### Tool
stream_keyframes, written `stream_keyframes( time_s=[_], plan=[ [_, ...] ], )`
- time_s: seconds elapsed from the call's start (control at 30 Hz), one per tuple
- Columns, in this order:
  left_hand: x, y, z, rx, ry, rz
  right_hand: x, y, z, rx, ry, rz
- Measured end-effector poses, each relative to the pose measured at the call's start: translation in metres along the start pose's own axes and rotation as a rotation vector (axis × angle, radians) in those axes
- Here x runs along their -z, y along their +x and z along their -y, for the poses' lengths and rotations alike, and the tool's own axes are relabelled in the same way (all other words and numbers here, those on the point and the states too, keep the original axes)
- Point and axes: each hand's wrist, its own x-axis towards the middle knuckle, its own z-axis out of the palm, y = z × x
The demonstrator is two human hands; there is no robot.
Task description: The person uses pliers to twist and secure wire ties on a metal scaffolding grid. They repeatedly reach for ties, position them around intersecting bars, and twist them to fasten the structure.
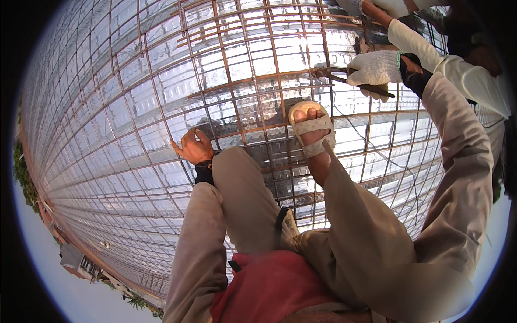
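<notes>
Dark metal pincers with two long, slim handles (378, 90) are seen at upper right of centre, slanted, head toward the middle of the frame. They are held in the right hand (375, 69), which is covered by a whitish knitted glove with a green-edged cuff; its fingers are wrapped about the handles. The head is set at or just over a crossing in the rust-brown grid of thin steel bars (230, 83); contact cannot be confirmed.

Handling, as judged: stiff, moderately heavy for its size, not fragile; the smooth handles possibly slippery, less so through knit. Best gripped well back on the handles, clear of the head.

Looks: dull, near black at the handle ends, browner at the head; handles parted ahead of the glove.

Left hand (195, 146), bare, noted left of centre beside the knee, fingers bent, thumb and forefinger brought near each other; whether anything is pinched cannot be told.

Beneath the grid, silvery ribbed sheeting (172, 89) is laid. A co-worker's cream sleeve (417, 43) is noted at upper right.
</notes>
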Motion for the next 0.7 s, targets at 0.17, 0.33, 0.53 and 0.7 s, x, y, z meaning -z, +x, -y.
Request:
stream_keyframes(
  time_s=[0.17,0.33,0.53,0.7],
  plan=[
    [0.000,0.000,-0.002,0.014,-0.079,-0.018,-0.095,0.001,-0.028,0.114,0.409,-0.149],
    [0.003,-0.001,-0.007,0.022,-0.084,-0.024,-0.131,0.014,-0.028,0.087,0.284,-0.388],
    [0.002,0.000,-0.001,-0.002,-0.059,-0.045,-0.132,0.014,-0.042,0.205,-0.388,-0.746],
    [-0.001,0.001,-0.002,-0.015,-0.066,-0.055,-0.118,0.011,-0.041,0.221,-0.777,-0.925]
  ],
)
